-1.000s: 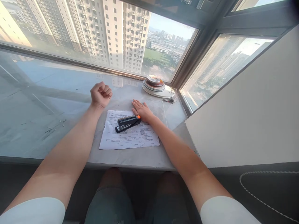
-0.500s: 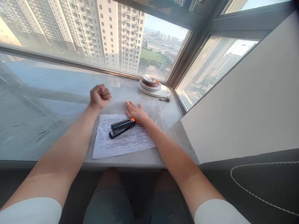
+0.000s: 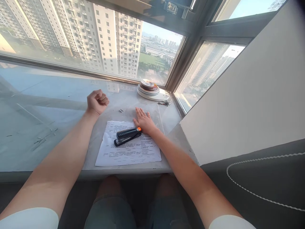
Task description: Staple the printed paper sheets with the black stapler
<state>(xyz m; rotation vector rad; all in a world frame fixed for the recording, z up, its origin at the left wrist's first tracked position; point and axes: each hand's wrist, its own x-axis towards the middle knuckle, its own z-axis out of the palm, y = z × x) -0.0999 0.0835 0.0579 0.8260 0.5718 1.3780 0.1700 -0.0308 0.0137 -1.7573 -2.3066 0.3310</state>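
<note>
My left hand (image 3: 97, 101) is clenched in a fist on the grey windowsill, left of the papers, with no object showing in it. Flat and palm down, my right hand (image 3: 144, 120) lies with fingers spread at the far right edge of the printed papers (image 3: 133, 156). A black stapler (image 3: 127, 135) with an orange end rests on the sheets, its jaw pointing left. Its orange end lies against or just beside my right hand; I cannot tell whether they touch. Small staple strips (image 3: 121, 110) sit between the two hands.
Stacked round plates or lids (image 3: 148, 90) stand in the window corner, with a small dark keyring-like item (image 3: 164, 103) before them. Loose staple bits (image 3: 41, 140) lie at left. A white wall (image 3: 238, 95) bounds the right side; a bead cord (image 3: 247, 187) hangs below it.
My right hand has shifted right and a little towards me, and the staple strips now show. The papers and stapler have moved slightly right too. My left fist stays closed; the view has tilted slightly.
</note>
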